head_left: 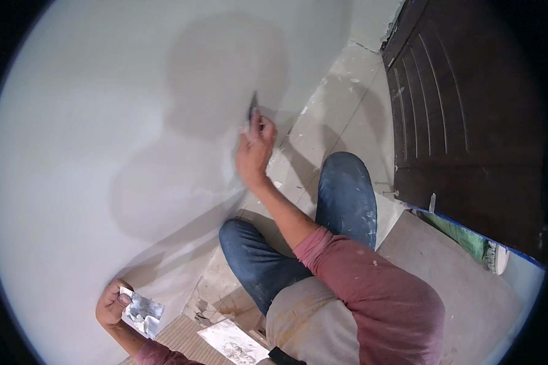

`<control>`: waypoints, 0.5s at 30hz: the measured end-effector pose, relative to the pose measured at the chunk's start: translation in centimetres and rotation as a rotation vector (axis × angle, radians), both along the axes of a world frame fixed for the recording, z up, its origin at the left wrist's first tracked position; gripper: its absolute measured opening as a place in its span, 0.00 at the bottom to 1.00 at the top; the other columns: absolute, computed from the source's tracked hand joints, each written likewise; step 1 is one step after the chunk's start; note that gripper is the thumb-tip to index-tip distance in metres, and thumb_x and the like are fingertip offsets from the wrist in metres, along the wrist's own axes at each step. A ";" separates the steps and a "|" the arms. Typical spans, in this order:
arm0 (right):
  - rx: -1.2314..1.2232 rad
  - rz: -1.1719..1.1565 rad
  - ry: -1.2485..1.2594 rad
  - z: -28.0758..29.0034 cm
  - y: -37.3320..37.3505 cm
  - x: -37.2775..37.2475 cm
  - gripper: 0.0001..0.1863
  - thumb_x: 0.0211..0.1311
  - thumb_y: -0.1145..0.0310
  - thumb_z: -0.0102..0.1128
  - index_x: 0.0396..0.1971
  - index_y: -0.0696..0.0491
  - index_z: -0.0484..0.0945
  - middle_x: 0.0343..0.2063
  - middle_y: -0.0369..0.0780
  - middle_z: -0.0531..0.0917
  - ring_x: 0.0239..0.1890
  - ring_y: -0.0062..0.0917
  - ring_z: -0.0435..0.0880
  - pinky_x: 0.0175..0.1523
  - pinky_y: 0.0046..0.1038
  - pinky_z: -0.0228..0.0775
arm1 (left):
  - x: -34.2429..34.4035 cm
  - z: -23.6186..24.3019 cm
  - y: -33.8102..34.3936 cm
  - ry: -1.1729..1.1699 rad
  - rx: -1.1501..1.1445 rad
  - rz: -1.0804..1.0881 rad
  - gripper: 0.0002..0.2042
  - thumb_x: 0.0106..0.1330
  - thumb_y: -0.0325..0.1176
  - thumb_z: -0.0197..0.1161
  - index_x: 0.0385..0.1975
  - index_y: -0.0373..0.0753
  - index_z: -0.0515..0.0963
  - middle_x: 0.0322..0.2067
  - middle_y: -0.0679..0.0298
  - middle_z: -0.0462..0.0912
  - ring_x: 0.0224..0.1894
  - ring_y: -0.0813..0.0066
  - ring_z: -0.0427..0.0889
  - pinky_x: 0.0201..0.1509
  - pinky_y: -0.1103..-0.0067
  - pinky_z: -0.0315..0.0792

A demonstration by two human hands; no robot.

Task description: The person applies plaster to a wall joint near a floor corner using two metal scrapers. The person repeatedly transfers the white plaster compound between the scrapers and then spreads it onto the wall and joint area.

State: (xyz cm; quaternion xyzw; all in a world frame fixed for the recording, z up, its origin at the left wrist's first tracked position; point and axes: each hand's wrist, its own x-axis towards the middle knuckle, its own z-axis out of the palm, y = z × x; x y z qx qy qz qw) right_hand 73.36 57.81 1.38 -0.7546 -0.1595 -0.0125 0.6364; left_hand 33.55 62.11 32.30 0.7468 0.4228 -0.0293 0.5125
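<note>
Grasping a narrow dark tool point(253, 104), the right hand point(257, 151) is reaching toward the smooth pale wall point(73, 152); the left hand point(111, 306) is pinching a smeared, rectangular, metallic-looking plate point(141, 308) well leftward.

The pale tiled floor point(345, 125) beside the dark door point(469, 134) carries white specks, a greyish sheet point(456, 286) near the door and, well apart from it, a ribbed tan piece point(189, 342).

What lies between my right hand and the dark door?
In the head view, pale floor with white specks and shadows lies between your right hand and the dark door.
</note>
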 end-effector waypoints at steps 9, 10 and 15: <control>0.067 0.138 -0.175 -6.2 -4.3 -4.1 0.26 0.61 0.77 0.54 0.61 0.59 0.70 0.55 0.49 0.72 0.58 0.46 0.69 0.63 0.43 0.59 | 0.3 0.1 0.0 0.008 -0.009 0.000 0.21 0.61 0.50 0.69 0.28 0.37 0.72 0.25 0.70 0.72 0.27 0.82 0.67 0.30 0.82 0.60; 0.195 -0.003 0.086 -9.4 -3.7 -3.8 0.23 0.63 0.74 0.53 0.59 0.59 0.71 0.53 0.51 0.74 0.57 0.47 0.71 0.63 0.42 0.61 | 0.3 0.1 0.0 0.010 0.027 -0.004 0.21 0.61 0.50 0.69 0.28 0.37 0.72 0.25 0.70 0.72 0.27 0.82 0.67 0.30 0.82 0.60; 0.056 -0.153 0.759 -25.6 -1.9 0.1 0.21 0.74 0.60 0.48 0.54 0.62 0.74 0.49 0.50 0.81 0.50 0.37 0.79 0.57 0.32 0.68 | 0.2 -0.1 -0.1 0.018 0.012 0.020 0.22 0.61 0.52 0.69 0.27 0.37 0.72 0.25 0.69 0.72 0.27 0.82 0.68 0.29 0.82 0.60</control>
